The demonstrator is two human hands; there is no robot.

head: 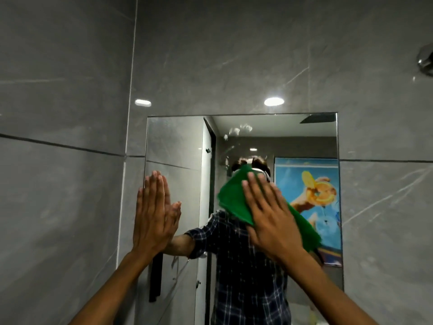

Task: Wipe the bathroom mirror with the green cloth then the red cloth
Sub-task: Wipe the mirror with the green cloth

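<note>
Behind the right hand, green cloth hides the reflected face.

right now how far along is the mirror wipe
Done: nothing looks finished; white smears remain near the top of the mirror. In hand: the right hand presses the green cloth flat to the glass, the left hand braced at the mirror's left edge. Left: the rest of the green pass, then the red cloth, not in view.

One mirror, one green cloth, two hands: left, right. One wall fixture, one poster in reflection.
</note>
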